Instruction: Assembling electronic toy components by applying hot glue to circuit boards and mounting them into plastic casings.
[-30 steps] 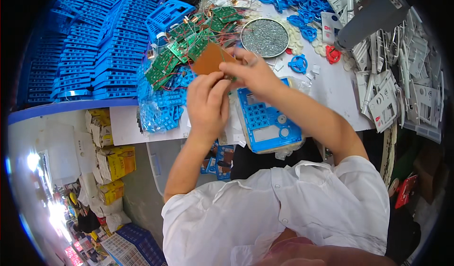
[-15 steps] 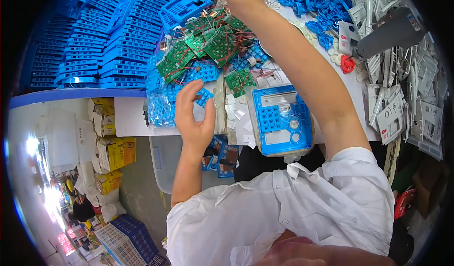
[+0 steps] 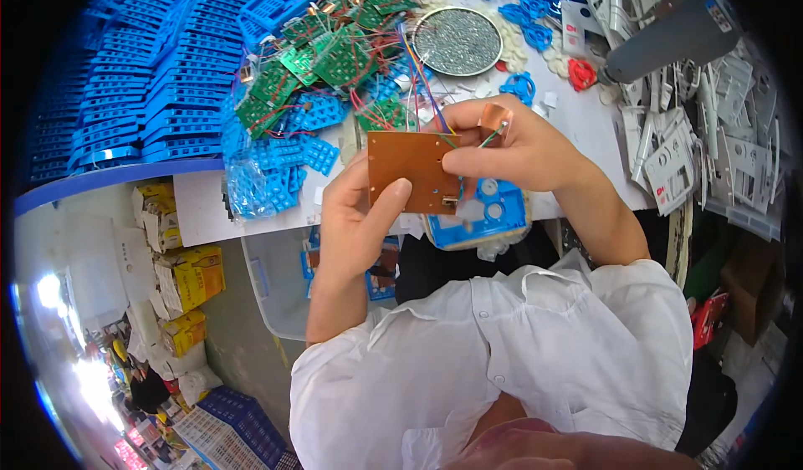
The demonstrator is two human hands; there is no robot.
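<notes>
Brown board gripped in left fingers and right fingers; white panels bear print.

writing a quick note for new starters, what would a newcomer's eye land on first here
The rows of blue plastic cases filling the upper left would probably catch the eye first. Next comes the copper-brown board near the centre, held by the left hand and right hand, with a pile of green circuit boards behind it. Off to the right, white plastic panels lie heaped.
</notes>
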